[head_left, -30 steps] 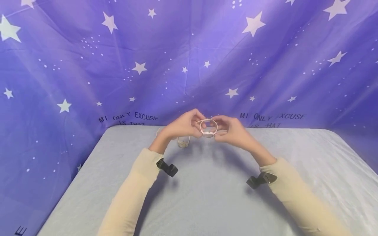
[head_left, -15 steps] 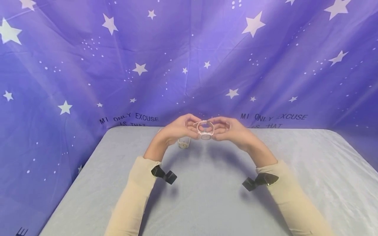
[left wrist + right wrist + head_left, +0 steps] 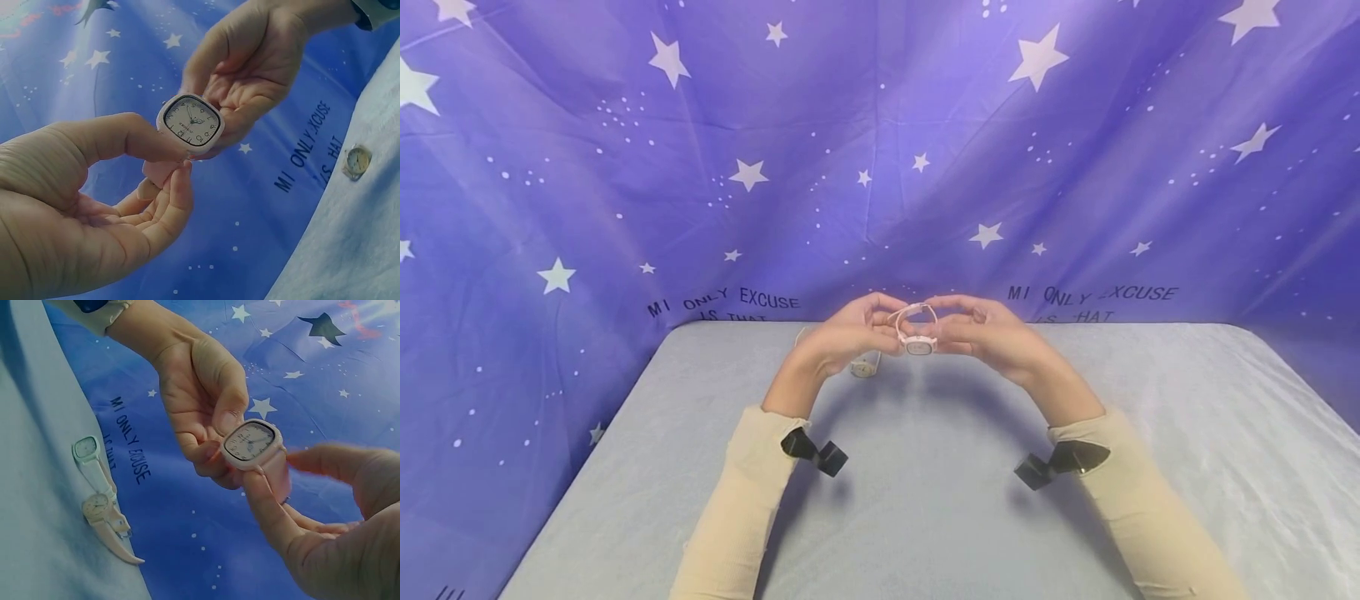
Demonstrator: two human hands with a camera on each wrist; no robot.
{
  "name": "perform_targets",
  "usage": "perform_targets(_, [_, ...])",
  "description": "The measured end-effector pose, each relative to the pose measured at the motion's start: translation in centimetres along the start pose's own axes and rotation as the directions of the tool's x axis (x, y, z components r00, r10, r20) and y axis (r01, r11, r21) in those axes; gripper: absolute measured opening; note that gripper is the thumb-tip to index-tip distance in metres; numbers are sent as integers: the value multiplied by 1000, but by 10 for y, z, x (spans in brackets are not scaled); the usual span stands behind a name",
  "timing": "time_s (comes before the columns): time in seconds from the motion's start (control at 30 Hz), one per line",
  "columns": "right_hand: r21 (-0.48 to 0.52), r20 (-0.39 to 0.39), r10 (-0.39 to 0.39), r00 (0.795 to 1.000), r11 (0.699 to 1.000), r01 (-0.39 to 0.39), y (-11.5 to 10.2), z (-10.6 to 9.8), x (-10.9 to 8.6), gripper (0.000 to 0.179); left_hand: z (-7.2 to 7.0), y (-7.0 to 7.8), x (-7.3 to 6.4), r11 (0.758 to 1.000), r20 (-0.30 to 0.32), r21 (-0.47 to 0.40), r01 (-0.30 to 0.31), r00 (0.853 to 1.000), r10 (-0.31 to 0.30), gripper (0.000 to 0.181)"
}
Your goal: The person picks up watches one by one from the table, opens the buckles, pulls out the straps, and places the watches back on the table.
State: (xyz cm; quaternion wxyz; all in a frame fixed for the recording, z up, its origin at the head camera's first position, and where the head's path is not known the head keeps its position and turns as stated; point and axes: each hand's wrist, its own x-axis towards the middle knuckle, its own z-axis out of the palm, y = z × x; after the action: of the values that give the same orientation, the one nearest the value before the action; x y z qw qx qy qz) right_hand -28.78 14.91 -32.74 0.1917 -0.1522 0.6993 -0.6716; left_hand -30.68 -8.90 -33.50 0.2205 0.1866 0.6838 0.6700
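A pale pink wristwatch (image 3: pixel 919 346) with a rounded-square case is held up between both hands, above the table's far side. Its strap makes a loop in the head view, and the dial (image 3: pixel 192 123) shows dark numerals. My left hand (image 3: pixel 850 333) pinches one side, with the thumb at the edge of the case. On the opposite side, the thumb and fingers of my right hand (image 3: pixel 988 333) grip the case and strap. In the right wrist view, part of the pink strap (image 3: pixel 277 477) hangs down behind the case, between the right hand's fingers.
Two more watches lie on the table (image 3: pixel 925 500), beyond the left hand: one with a pale green case (image 3: pixel 85 447), one with a round beige dial (image 3: pixel 97 507). A purple star-printed curtain (image 3: pixel 880 125) hangs behind the table's far edge.
Both hands have shifted slightly left and lower with the wristwatch. The watch has tilted, so its dial shows more toward the head camera. Both hands keep their hold.
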Motion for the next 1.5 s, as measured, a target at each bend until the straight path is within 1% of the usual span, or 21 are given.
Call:
perform_targets(0.07, [5,-22,-5,1000,1000,5,0,1,0,64,0,1,-1,1000,11,-17,-1,1000,1,64])
perform_targets(0.23, [66,-63,-13,998,998,17,0,3,-2,61,0,2,-4,997,45,-78,1,999,2,64])
perform_targets(0.33, [89,-67,-21,998,996,27,0,3,-3,60,0,4,-6,994,72,-105,4,997,3,63])
perform_targets(0.47, [88,-60,-39,997,995,44,-2,3,-5,60,1,6,-7,994,81,-114,0,997,9,58])
perform_targets(0.6, [76,-60,-45,997,996,50,-4,5,-7,60,2,7,-8,995,58,-102,-7,998,13,52])
perform_targets(0.73, [72,-64,-61,996,995,65,-5,7,-8,54,3,8,-8,996,37,-83,-18,999,21,46])
perform_targets(0.9, [61,-71,-80,994,995,84,-6,7,-9,49,3,8,-10,997,29,-62,-51,998,53,41])
perform_targets(1.07, [44,-87,-87,992,995,91,-6,7,-10,48,4,9,-11,996,25,-6,-85,996,85,38])
perform_targets(1.2, [34,-99,-94,991,995,98,-7,6,-11,42,5,11,-11,996,15,25,-87,996,87,36])
perform_targets(1.37, [4,-75,-117,990,993,117,-7,5,-12,34,4,13,-13,995,11,37,-88,996,88,38])
perform_targets(1.5, [-25,-54,-118,992,993,117,-7,6,-14,35,3,15,-17,993,9,75,-90,996,90,35])
